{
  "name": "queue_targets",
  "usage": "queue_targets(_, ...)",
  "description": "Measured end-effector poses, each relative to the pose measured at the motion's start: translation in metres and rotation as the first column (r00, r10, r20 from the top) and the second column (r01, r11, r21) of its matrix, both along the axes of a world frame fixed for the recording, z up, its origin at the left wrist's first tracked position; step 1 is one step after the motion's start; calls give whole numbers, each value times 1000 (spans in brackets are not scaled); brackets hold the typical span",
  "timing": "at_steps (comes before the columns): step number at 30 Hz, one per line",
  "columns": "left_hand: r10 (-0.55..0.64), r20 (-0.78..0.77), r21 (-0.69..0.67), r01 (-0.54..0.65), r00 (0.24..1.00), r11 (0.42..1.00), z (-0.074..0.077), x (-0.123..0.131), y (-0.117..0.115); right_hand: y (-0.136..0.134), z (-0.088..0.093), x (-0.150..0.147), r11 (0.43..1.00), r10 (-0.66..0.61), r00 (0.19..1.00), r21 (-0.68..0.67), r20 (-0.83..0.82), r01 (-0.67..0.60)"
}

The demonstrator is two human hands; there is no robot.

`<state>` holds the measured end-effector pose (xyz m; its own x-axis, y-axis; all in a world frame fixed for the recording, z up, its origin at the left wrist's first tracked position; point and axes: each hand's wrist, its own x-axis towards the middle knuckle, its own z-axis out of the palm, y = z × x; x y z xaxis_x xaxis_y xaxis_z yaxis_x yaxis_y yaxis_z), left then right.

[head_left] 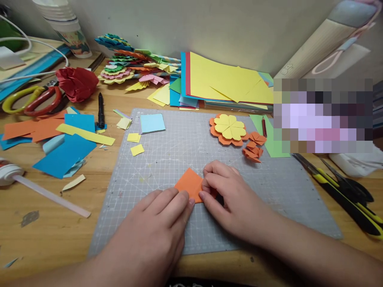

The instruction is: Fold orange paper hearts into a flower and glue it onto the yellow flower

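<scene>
A small orange paper square [189,184] lies on the grey cutting mat [161,159], turned with one corner pointing away from me. My left hand [158,223] presses its lower left edge down, fingers closed together. At the right corner, my right hand [230,197] pinches the paper between thumb and fingers, hiding part of that edge. Beyond my right hand are orange folded paper pieces [253,151] and a layered paper flower [229,128] with a yellow top over orange. A light blue paper square [152,123] and small yellow paper squares [137,150] lie at the mat's upper left.
Coloured paper scraps [66,153], red-and-yellow-handled scissors [36,99], a black pen [101,111] and a glue bottle [12,173] sit left. Paper sheets [224,75] and paper flowers [119,65] line the back. Right are a black-yellow cutter [344,195] and black scissors [356,187].
</scene>
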<state>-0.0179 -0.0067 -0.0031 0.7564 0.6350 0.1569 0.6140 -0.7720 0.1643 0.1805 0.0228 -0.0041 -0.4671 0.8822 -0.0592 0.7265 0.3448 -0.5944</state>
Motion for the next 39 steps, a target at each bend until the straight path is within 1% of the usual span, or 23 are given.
queue_targets(6, 34, 58, 36, -36, 998, 999, -1, -1, 2, 0, 1, 1, 1000, -12, 1000, -10, 1, 12)
queue_targets(9, 5, 48, 62, -8, 999, 998, -1, -3, 0, 0, 1, 1, 1000, -14, 1000, -16, 4, 14)
queue_targets(12, -17, 37, 59, 15, 999, 998, -1, -5, -3, 1, 1, 1, 1000, -13, 1000, -15, 14, 14)
queue_targets(16, -10, 74, 78, 5, 997, 997, 0, -4, -3, 2, 1, 1, 1000, -2, 1000, -7, 23, 2)
queue_targets(22, 6, -3, 37, -6, 1000, 999, 3, -2, 1, 3, 1, 1, 1000, 3, 1000, -19, 26, -2)
queue_targets(26, 15, -24, 37, -14, 1000, 999, 2, -2, 0, 3, 1, 2, 1000, 0, 1000, -15, 19, 1)
queue_targets(31, -39, -29, 7, 40, 999, 999, 0, -2, 1, 5, 0, 1, 1000, -10, 1000, -17, 3, 10)
queue_targets(34, -41, -4, 4, 41, 999, 999, 0, -1, 2, 6, 0, 0, 1000, -8, 1000, -13, 3, 8)
queue_targets(39, -5, 111, 34, 2, 994, 999, -1, -2, 1, 5, 0, 1, 1000, -4, 1000, -18, 11, 4)
